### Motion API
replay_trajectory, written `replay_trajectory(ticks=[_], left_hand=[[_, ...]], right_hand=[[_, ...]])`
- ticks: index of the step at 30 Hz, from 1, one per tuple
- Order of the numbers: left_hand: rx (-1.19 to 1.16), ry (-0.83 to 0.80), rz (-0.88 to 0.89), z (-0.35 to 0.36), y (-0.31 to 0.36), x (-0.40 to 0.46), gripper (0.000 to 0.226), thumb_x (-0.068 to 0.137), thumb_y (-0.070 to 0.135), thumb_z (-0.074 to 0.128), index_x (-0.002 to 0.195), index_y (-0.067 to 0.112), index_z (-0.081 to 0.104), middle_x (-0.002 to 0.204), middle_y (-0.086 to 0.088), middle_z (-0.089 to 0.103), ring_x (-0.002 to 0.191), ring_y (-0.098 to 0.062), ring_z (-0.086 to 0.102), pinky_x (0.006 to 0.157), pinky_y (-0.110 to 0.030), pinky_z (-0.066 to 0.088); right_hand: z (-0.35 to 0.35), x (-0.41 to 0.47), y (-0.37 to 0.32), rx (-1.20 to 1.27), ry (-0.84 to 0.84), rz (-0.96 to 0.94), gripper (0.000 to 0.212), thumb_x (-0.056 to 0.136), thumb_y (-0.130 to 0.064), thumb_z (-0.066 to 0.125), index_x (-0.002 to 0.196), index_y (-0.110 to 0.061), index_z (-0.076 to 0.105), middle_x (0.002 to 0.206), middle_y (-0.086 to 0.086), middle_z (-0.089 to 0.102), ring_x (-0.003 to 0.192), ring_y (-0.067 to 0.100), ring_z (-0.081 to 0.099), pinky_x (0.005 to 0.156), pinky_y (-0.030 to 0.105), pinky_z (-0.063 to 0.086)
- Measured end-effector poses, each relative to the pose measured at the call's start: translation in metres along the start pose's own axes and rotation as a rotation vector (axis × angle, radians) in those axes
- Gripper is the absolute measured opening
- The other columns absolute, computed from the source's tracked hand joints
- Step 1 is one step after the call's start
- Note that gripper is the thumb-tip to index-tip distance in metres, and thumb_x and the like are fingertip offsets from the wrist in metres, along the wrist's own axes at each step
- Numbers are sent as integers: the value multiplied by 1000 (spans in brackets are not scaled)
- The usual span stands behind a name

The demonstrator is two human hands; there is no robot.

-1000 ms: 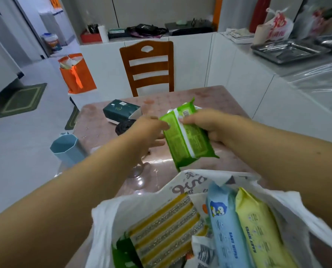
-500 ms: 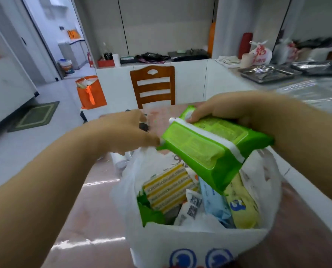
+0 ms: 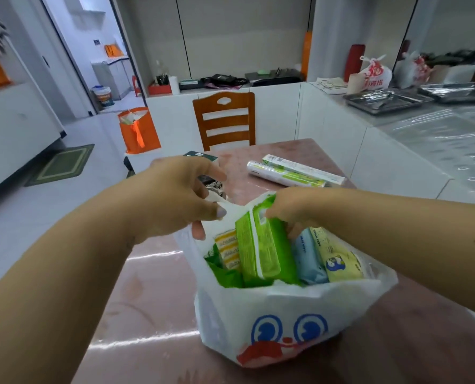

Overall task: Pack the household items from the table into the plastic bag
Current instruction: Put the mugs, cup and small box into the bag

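A white plastic bag [image 3: 286, 314] with a cartoon face stands open on the reddish table [image 3: 153, 314]. My left hand [image 3: 181, 195] pinches the bag's rim at its far left and holds it open. My right hand [image 3: 289, 210] grips the top of a green wipes pack [image 3: 261, 250] that stands upright inside the bag. Beside it in the bag are a yellow striped pack [image 3: 226, 249], a blue wipes pack [image 3: 308, 256] and a yellow wipes pack [image 3: 338, 259]. On the table behind lie a long white and green roll [image 3: 294, 171] and a dark green box [image 3: 200, 156], partly hidden by my left hand.
A wooden chair [image 3: 225, 120] stands at the table's far edge. A white counter [image 3: 424, 134] with metal trays [image 3: 386, 99] runs along the right. An orange bag [image 3: 138, 131] sits on the floor at the left, near a green mat [image 3: 62, 164].
My right hand has brought the green wipes pack down from above the bag into it. My left hand moved to the bag's rim. The view has lifted, and the roll now shows.
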State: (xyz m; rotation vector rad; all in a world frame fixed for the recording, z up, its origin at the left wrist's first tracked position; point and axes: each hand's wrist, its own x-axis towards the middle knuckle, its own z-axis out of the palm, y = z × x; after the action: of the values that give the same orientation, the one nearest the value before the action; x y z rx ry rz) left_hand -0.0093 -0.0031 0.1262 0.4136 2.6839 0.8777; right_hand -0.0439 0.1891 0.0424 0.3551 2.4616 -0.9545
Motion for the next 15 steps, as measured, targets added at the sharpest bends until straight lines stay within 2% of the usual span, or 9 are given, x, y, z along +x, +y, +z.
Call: replay_trajectory(ticks=[2,4,6,8,11,13,15], left_hand=[[-20,-4,3,-1,-1,0,39,81,27,72,117,34,60,98,2,66,76,-17,67,77,-28,53],[-89,6,-15,-7,-4,3,34,82,27,70,115,31,61,96,0,69,80,-22,69,84,-38,56],[-165,60,-43,-15,-8,13,21,85,29,66,106,28,64,91,0,72,71,-18,72,73,-35,60],[-199,148,-91,-23,-15,30,16,87,34,62,99,24,64,89,0,71,69,-14,70,61,-26,58],[-256,219,-176,-28,-32,64,16,91,35,59,93,19,62,91,-4,68,75,-17,67,59,-25,54],[-294,232,-234,-27,-47,91,14,92,31,60,85,19,59,92,-7,66,78,-20,66,62,-27,54],[-303,233,-272,-19,-66,121,14,91,26,62,81,19,56,94,-9,64,81,-21,65,62,-28,54]], right_hand=[[-4,-1,-4,-348,69,-90,31,97,-26,50,70,-11,51,86,9,65,76,26,65,63,31,55],[-16,-2,-12,-499,72,-110,36,98,-29,45,71,-7,56,70,8,66,53,21,63,52,28,55],[-34,2,-27,-457,105,-102,40,98,-33,45,83,0,62,66,11,69,42,18,64,41,22,53],[-55,13,-46,-368,192,-126,41,96,-40,48,87,-2,63,67,10,70,40,16,65,37,19,49],[-74,38,-70,-302,183,-168,37,96,-39,48,104,-6,63,79,11,71,55,19,70,47,24,57],[-75,61,-80,-269,87,-166,38,97,-36,49,114,-4,60,89,15,72,72,25,73,65,32,61],[-70,86,-89,-251,0,-153,41,97,-34,50,122,-2,56,99,17,70,85,29,72,82,39,59]])
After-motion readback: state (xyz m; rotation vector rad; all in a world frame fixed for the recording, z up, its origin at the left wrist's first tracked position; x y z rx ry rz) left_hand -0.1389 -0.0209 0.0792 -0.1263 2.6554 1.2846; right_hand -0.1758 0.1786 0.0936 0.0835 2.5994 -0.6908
